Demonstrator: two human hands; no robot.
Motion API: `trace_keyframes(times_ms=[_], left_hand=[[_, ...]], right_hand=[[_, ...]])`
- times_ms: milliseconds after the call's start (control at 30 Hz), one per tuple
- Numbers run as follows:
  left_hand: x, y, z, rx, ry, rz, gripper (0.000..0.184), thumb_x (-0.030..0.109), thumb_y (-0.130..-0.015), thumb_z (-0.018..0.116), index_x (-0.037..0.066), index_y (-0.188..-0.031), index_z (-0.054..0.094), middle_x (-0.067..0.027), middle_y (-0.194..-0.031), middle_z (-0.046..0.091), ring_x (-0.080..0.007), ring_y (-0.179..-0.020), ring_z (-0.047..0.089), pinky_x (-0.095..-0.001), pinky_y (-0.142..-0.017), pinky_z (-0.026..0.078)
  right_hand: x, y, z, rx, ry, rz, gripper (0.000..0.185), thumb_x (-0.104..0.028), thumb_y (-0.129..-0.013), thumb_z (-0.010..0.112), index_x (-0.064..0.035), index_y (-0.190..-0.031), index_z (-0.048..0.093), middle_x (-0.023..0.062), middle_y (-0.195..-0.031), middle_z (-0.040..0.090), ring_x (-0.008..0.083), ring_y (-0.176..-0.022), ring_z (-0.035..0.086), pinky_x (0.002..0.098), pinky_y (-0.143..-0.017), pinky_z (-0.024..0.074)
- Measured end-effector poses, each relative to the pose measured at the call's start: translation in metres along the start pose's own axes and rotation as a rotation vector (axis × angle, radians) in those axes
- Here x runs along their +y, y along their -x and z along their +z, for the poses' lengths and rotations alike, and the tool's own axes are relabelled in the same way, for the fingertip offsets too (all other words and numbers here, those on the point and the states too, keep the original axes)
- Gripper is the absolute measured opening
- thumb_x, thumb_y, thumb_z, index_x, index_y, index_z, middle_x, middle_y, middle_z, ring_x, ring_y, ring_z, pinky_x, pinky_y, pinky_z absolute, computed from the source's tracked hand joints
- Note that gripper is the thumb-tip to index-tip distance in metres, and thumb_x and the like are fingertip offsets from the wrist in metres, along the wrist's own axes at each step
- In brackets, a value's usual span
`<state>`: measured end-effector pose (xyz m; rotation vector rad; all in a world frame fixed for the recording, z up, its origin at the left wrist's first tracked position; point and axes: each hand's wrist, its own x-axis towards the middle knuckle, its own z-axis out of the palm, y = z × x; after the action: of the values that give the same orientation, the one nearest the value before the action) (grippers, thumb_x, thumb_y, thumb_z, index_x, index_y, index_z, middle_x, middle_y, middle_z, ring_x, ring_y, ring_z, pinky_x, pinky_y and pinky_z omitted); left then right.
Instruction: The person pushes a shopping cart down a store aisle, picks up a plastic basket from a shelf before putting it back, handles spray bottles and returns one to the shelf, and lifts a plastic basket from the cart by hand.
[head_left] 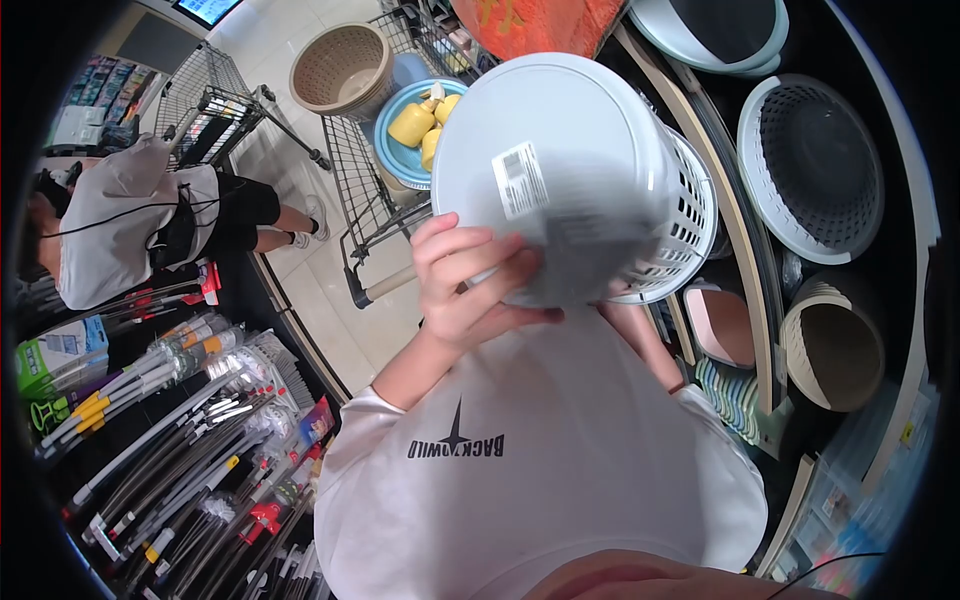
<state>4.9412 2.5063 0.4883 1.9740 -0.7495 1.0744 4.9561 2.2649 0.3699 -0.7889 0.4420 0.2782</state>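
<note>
A light grey basket point(580, 130) with holes in its side is tilted in front of my chest, its flat base with a barcode label point(521, 180) facing me. My left hand point(465, 285) grips the near left edge of the base, fingers over the bottom and thumb below. Most of my right hand point(620, 300) is behind the basket's lower right side, and its fingers are hidden. Part of the basket near my hands is blurred.
Beyond stands a cart point(350, 190) with brown baskets point(342, 65) and a blue basin point(385, 140) of yellow items. Shelves at right hold a white basket point(760, 190) and a beige bin point(800, 345). At left are mops point(200, 420) and a bending person point(120, 220).
</note>
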Motion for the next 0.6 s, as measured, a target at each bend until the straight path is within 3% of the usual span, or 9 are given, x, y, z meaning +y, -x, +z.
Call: trace_keyframes(times_ms=[67, 100, 200, 233, 267, 367, 400, 467, 600], left_hand=[[-0.01, 0.019, 0.005, 0.125, -0.075, -0.026, 0.045, 0.033, -0.078, 0.09, 0.003, -0.106, 0.07, -0.0074, -0.112, 0.064, -0.0296, -0.112, 0.056, -0.0514, -0.104, 0.046], [-0.014, 0.023, 0.016, 0.288, -0.045, -0.08, 0.034, 0.013, -0.078, 0.082, 0.011, -0.11, 0.07, -0.0084, -0.121, 0.065, -0.0297, -0.115, 0.055, -0.0499, -0.105, 0.044], [-0.02, 0.034, 0.016, 0.346, 0.078, -0.276, 0.052, 0.014, -0.078, 0.082, 0.008, -0.126, 0.062, -0.0145, -0.133, 0.057, -0.031, -0.118, 0.054, -0.0504, -0.105, 0.044], [-0.025, 0.035, 0.005, 0.152, 0.086, -0.305, 0.072, 0.02, -0.077, 0.086, 0.004, -0.14, 0.054, -0.0208, -0.147, 0.045, -0.036, -0.128, 0.05, -0.0511, -0.11, 0.042], [-0.026, 0.034, 0.003, 0.155, 0.08, -0.303, 0.072, 0.02, -0.077, 0.086, 0.004, -0.14, 0.054, -0.0208, -0.147, 0.045, -0.036, -0.128, 0.05, -0.0511, -0.11, 0.042], [-0.026, 0.027, 0.005, -0.171, 0.326, -0.592, 0.105, 0.027, -0.075, 0.09, 0.001, -0.159, 0.032, -0.0238, -0.162, 0.031, -0.0416, -0.148, 0.034, -0.0494, -0.12, 0.033], [-0.027, 0.031, 0.008, -0.17, 0.321, -0.584, 0.105, 0.027, -0.075, 0.09, 0.001, -0.159, 0.032, -0.0238, -0.162, 0.031, -0.0416, -0.148, 0.034, -0.0494, -0.12, 0.033], [-0.03, 0.04, 0.015, -0.106, 0.372, -0.855, 0.101, 0.021, -0.078, 0.088, 0.002, -0.159, 0.031, -0.0232, -0.164, 0.027, -0.0396, -0.15, 0.033, -0.0482, -0.12, 0.034], [-0.07, 0.081, 0.014, 0.056, 0.362, -1.118, 0.067, 0.007, -0.097, 0.064, -0.002, -0.156, 0.033, -0.0198, -0.15, 0.049, -0.0304, -0.14, 0.048, -0.0447, -0.115, 0.042]], right_hand=[[0.003, -0.007, 0.006, -0.011, -0.001, -0.002, 0.045, -0.037, -0.106, 0.055, -0.0073, -0.139, 0.054, 0.0082, -0.134, 0.063, 0.022, -0.119, 0.063, 0.04, -0.099, 0.0549], [0.004, -0.006, 0.006, -0.016, -0.001, -0.003, 0.045, -0.037, -0.106, 0.055, -0.0073, -0.14, 0.054, 0.0083, -0.135, 0.063, 0.022, -0.119, 0.063, 0.0402, -0.1, 0.0549], [0.001, 0.0, 0.003, -0.035, -0.002, -0.005, 0.045, -0.037, -0.106, 0.055, -0.0071, -0.14, 0.054, 0.0085, -0.135, 0.063, 0.0223, -0.12, 0.063, 0.0407, -0.101, 0.0548], [0.006, -0.015, 0.012, -0.044, -0.003, -0.005, 0.045, -0.037, -0.106, 0.055, -0.0071, -0.14, 0.053, 0.0086, -0.135, 0.063, 0.0224, -0.121, 0.063, 0.0409, -0.101, 0.0547], [0.007, -0.018, 0.014, -0.052, -0.004, -0.005, 0.045, -0.037, -0.106, 0.055, -0.007, -0.14, 0.053, 0.0086, -0.136, 0.063, 0.0225, -0.121, 0.063, 0.041, -0.101, 0.0547], [0.01, -0.033, 0.011, -0.11, 0.152, -0.175, 0.043, -0.011, -0.102, 0.063, -0.0033, -0.141, 0.049, 0.0118, -0.135, 0.064, 0.0215, -0.116, 0.068, 0.0365, -0.097, 0.0588], [0.009, -0.03, 0.018, -0.115, 0.204, -0.175, 0.043, -0.007, -0.101, 0.063, -0.002, -0.142, 0.047, 0.0133, -0.135, 0.064, 0.0229, -0.117, 0.068, 0.0357, -0.097, 0.0587], [0.021, -0.035, 0.018, -0.074, 0.284, -0.189, 0.042, -0.006, -0.101, 0.063, -0.0011, -0.14, 0.049, 0.0132, -0.132, 0.066, 0.0219, -0.112, 0.07, 0.0339, -0.095, 0.0588], [0.03, -0.036, 0.035, -0.039, 0.585, -0.242, 0.037, -0.008, -0.101, 0.064, 0.0017, -0.134, 0.051, 0.0127, -0.131, 0.066, 0.0201, -0.113, 0.07, 0.0328, -0.092, 0.0591]])
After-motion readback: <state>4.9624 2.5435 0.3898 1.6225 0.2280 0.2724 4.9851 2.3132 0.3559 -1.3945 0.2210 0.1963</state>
